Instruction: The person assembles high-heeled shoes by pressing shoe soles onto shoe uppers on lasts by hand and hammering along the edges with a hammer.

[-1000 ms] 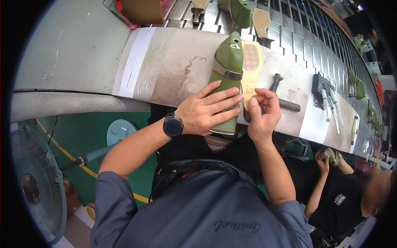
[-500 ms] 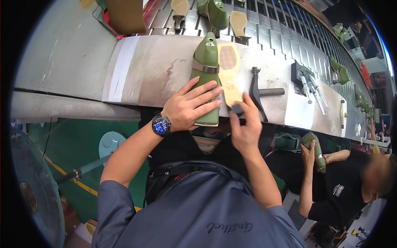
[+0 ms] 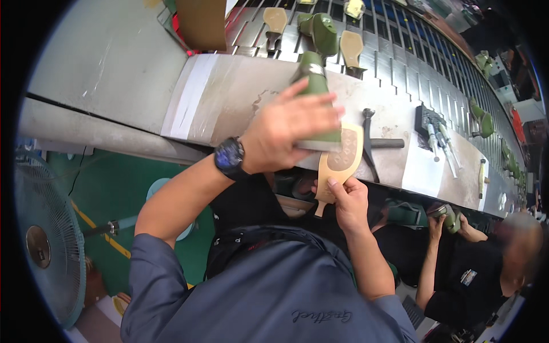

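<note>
A green shoe last (image 3: pixel 318 84) rests near the front edge of the bench, its lower part mostly covered by my left hand (image 3: pixel 286 128). That hand is smeared by motion, but its fingers look stretched out across the last rather than wrapped round it. My right hand (image 3: pixel 350 201) pinches a tan insole (image 3: pixel 342 150) by its narrower lower part, with the thumb on top. The insole's broad, patterned end points away from me over the bench edge, and its narrow tip hangs below my fingers. A hammer (image 3: pixel 384 143) lies on the bench, right of the insole.
A slatted metal conveyor (image 3: pixel 394 60) behind the bench carries more green lasts (image 3: pixel 325 35) and tan insoles (image 3: pixel 275 20). Pens stand by a black holder (image 3: pixel 424 120) at right. A floor fan (image 3: pixel 48 246) is at left. A co-worker (image 3: pixel 463 268) handles a green last at right.
My right hand has drawn the insole off the bench toward me; the dark piece seen in its fingers before no longer shows. The last and my left hand have shifted in view.
</note>
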Demonstrator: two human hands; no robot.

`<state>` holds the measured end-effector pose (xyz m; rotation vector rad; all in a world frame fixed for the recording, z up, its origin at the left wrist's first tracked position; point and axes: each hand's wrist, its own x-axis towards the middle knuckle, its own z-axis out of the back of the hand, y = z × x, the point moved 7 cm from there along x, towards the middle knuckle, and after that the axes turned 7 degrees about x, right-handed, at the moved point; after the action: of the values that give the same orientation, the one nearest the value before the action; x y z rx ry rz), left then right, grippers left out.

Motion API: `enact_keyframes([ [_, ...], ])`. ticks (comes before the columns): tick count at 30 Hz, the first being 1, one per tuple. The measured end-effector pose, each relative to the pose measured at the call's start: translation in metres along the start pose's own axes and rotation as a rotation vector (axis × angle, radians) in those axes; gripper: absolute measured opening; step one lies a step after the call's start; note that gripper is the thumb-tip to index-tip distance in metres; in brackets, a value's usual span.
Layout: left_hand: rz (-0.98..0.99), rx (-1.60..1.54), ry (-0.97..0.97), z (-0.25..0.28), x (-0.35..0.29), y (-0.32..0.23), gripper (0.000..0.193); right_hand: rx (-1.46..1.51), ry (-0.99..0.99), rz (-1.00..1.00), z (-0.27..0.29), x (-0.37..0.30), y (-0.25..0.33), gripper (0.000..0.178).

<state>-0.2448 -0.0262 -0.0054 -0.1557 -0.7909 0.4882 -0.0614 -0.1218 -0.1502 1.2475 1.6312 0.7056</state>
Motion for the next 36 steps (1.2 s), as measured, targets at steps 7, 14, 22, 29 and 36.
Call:
enact_keyframes([
  [7,0.669,-0.921,-0.216,0.049,0.052,0.017,0.036,-0.209,0.203,0.395,-0.023,-0.037,0.072,0.042],
  [14,0.558,-1.153,-0.229,0.024,0.051,0.006,0.049,0.037,0.34,0.288,-0.093,-0.033,0.111,0.022],
  [22,0.555,-1.374,-0.123,0.017,0.047,0.008,0.075,-0.005,0.307,0.302,-0.098,-0.007,0.113,0.029],
  [29,0.554,-1.204,-0.073,0.025,0.051,-0.003,0.093,-0.168,0.319,0.444,-0.102,-0.013,0.121,0.03],
  [36,0.56,-1.212,-0.065,0.025,0.05,-0.007,0.087,-0.186,0.33,0.439,-0.104,-0.015,0.12,0.033],
])
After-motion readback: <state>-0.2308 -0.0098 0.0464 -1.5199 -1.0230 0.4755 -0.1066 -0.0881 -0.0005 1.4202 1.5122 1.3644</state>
